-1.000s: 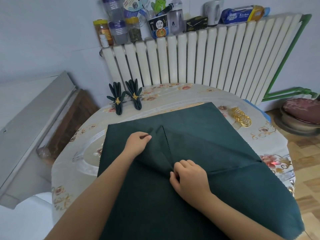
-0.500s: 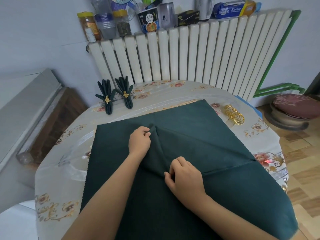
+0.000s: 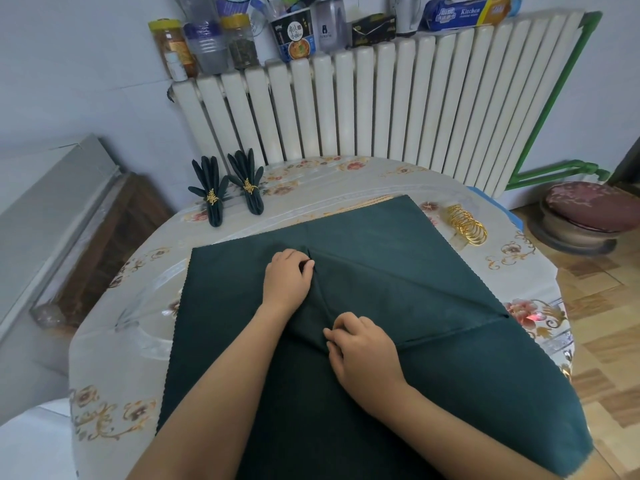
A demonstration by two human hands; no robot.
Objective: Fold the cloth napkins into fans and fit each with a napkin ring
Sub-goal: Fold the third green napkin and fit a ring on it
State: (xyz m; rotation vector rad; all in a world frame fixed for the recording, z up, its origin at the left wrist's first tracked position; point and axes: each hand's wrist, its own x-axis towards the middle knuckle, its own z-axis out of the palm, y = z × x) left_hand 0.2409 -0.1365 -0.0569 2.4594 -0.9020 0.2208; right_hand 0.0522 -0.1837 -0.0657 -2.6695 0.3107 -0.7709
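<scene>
Against a white radiator (image 3: 381, 105) stands a round counter (image 3: 346, 174) in floral plastic. Spread across it, a dark green napkin (image 3: 398, 271) bears a raised pleat. The left hand (image 3: 285, 280) pinches the pleat's far end; the right hand (image 3: 362, 348) pinches its near end, fingers curled, both forearms reaching forward.

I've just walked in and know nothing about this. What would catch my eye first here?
A large dark green cloth napkin covers most of the round table, and the left hand and right hand each pinch a ridge of it near the middle. At the table's far left stand two finished green fan-folded napkins with gold rings, and a pile of loose gold napkin rings lies at the far right.
</scene>
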